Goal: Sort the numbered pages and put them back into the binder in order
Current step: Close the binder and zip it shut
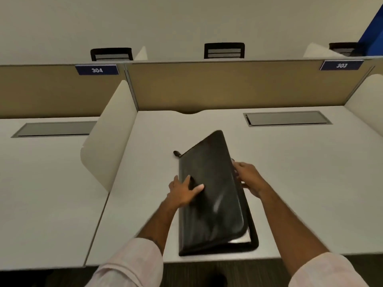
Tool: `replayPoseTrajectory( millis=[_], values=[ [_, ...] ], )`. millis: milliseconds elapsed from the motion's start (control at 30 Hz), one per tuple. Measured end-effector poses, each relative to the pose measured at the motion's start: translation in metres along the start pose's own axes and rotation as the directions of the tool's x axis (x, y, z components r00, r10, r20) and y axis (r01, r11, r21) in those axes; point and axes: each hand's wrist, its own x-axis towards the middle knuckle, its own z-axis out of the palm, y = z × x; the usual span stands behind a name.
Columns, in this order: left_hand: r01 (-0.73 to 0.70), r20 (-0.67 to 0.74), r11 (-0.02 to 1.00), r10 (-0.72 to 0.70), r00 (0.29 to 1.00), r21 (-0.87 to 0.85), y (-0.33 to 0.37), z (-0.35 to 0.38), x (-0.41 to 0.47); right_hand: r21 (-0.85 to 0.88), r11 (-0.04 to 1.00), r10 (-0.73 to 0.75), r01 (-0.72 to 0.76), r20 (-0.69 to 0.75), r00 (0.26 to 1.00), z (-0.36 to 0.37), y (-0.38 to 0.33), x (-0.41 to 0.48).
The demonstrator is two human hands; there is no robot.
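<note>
Looking at edges first, we see the binder (213, 204) on the desk (300, 183), centre-front. Its near end is close to the desk's front lip and its long side runs away from us, tilted a bit right. The cover (209, 162) is raised along its right side, hinged at left. The base lies flat, w/ its zip rim showing at bottom right.

The right hand (248, 179) grips the cover's right edge, fingers curled round it, tips hidden behind the flap. The left hand (183, 192) rests on the cover nr the left edge, fingers spread & straight, gripping nothing.

Room: wide bare desk to the right of the binder, less on the left before the divider (109, 137). The back panel (228, 85) is well behind, and the hatch (287, 118) sits back right, apart from the binder. A zip pull (176, 153) pokes out at the top-left corner.

Hard to make out: only a pale sliver of pages (238, 240) shows in the bottom-right gap, and we can read no numbers. The cover is blurred. Both sleeves (132, 264) are cut off by the frame bottom.
</note>
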Motion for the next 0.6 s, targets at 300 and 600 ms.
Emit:
replayPoseTrajectory(
  millis=[300, 600],
  values=[
    [0.084, -0.030, 0.990, -0.081, 0.996, 0.116, 0.016, 0.025, 0.074, -0.008, 0.990, 0.138, -0.138, -0.024, 0.990, -0.027, 0.037, 0.107],
    [0.086, -0.087, 0.987, -0.075, 0.993, 0.133, 0.036, 0.006, 0.139, -0.370, 0.902, 0.132, -0.222, -0.253, 0.958, -0.030, 0.014, 0.177]
  ],
)
